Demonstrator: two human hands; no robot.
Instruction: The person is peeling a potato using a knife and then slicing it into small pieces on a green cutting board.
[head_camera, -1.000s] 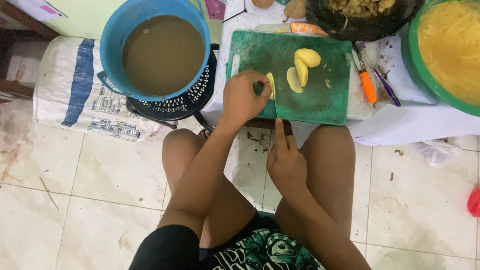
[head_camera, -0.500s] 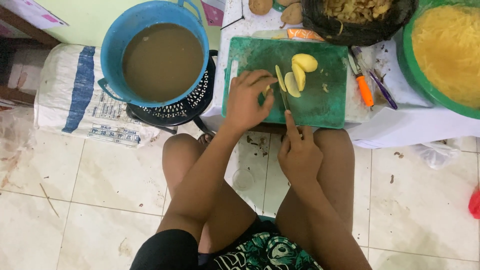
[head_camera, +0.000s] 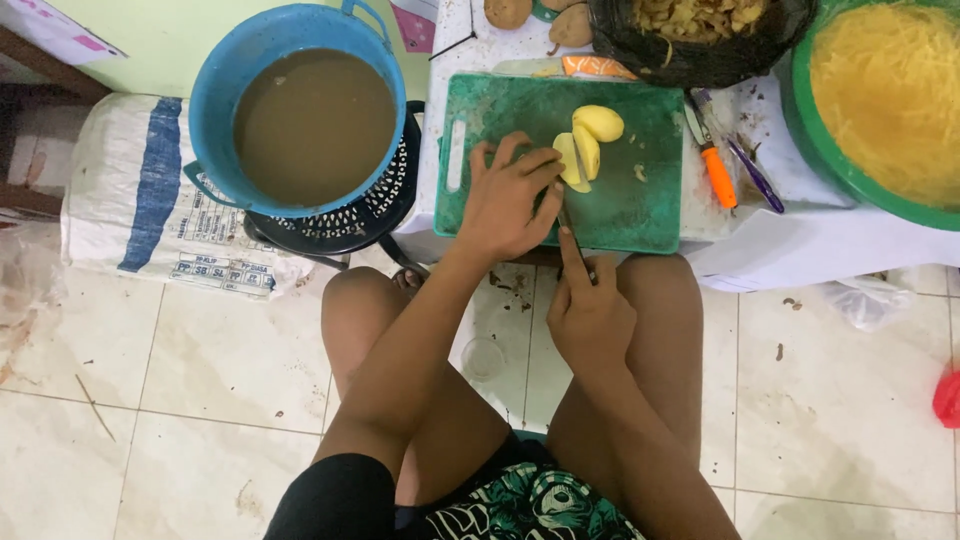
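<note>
Honestly, the left hand (head_camera: 505, 205) is pinning the peeled potato slices (head_camera: 575, 160) near the middle of the green cutting board (head_camera: 640, 205) while the right hand (head_camera: 588, 318) is gripping the knife (head_camera: 572, 235) at its six o'clock — fingertips sitting close to the blade, so a slip on the wet slices could nick them.

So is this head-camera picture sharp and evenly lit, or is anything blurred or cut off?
Head view: soft, even light, no harsh glare; the left hand and potato slices look slightly soft; the green basin and black bag are cropped by the frame edges.
</note>
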